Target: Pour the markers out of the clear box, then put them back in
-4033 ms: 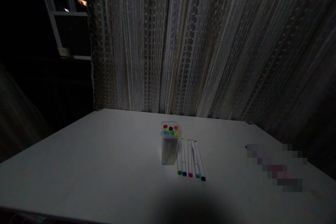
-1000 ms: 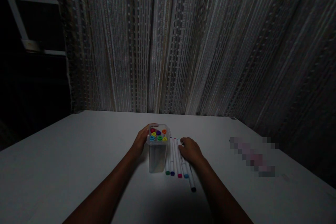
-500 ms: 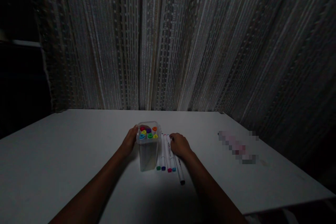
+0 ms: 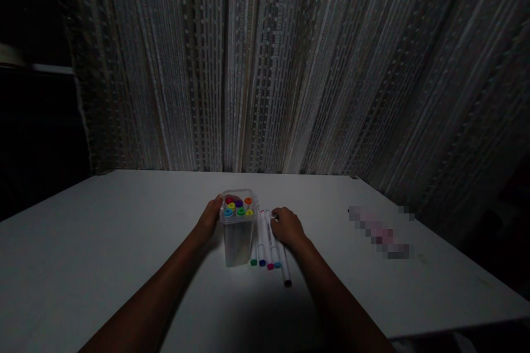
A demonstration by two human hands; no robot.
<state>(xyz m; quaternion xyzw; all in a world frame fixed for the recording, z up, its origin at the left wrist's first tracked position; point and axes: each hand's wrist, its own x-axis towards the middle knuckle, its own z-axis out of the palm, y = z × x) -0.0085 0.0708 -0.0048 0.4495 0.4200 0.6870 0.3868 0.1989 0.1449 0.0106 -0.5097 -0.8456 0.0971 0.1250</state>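
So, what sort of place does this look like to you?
Probably a room at home or a small craft corner, dimly lit: a white table, markers beside a clear box, and a string curtain behind.

Dim room: string curtain, white table

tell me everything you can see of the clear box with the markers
The clear plastic box stands upright on a white table, squarish with rounded corners. Marker caps in red, orange, purple, blue, green and yellow show at its top, marker bodies dim through the wall. The left hand touches its left side.
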